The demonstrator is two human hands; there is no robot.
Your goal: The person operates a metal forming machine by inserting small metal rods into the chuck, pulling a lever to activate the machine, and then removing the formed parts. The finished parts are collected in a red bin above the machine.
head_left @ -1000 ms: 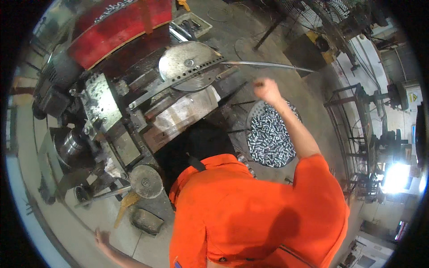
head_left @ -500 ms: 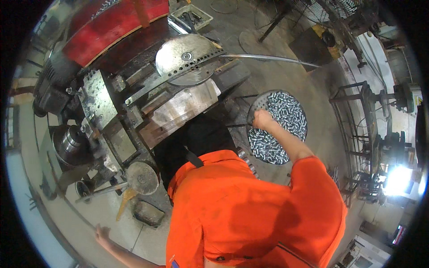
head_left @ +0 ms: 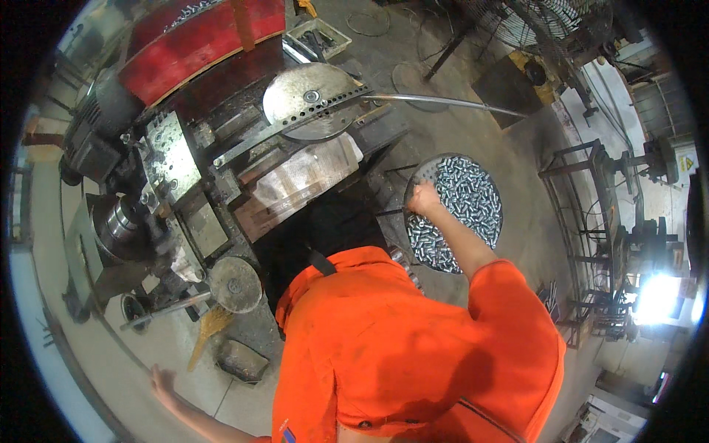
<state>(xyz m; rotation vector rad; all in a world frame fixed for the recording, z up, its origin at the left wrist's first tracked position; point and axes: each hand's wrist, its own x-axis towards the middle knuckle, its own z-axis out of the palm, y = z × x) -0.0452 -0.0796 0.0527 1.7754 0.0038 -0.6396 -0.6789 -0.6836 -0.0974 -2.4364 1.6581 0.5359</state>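
Observation:
My right hand [head_left: 423, 198] is closed in a fist at the left part of a round perforated metal tray [head_left: 424, 174]. Whatever its fingers hold, if anything, is hidden. Small shiny metal cylinders [head_left: 473, 193] are heaped over most of the tray, and my forearm crosses above them. Out to the lower left, my left hand [head_left: 163, 385] hangs over the pale floor, its fingers apart and holding nothing. Nearest to it are a yellow hand brush [head_left: 209, 332] and a dark metal scoop-like pan [head_left: 241, 360].
Ahead stands a greasy machine with a large metal disc [head_left: 310, 94], a perforated bar and a long rod [head_left: 450, 101] sticking out right. A handwheel [head_left: 235, 285] is at its near side. Behind it sits a red bin [head_left: 199, 55]. A fan [head_left: 543, 26] stands far right, near metal racks [head_left: 591, 184].
The view has shifted slightly. My right hand is still closed at the tray's left part. My left hand is a little further left in the picture.

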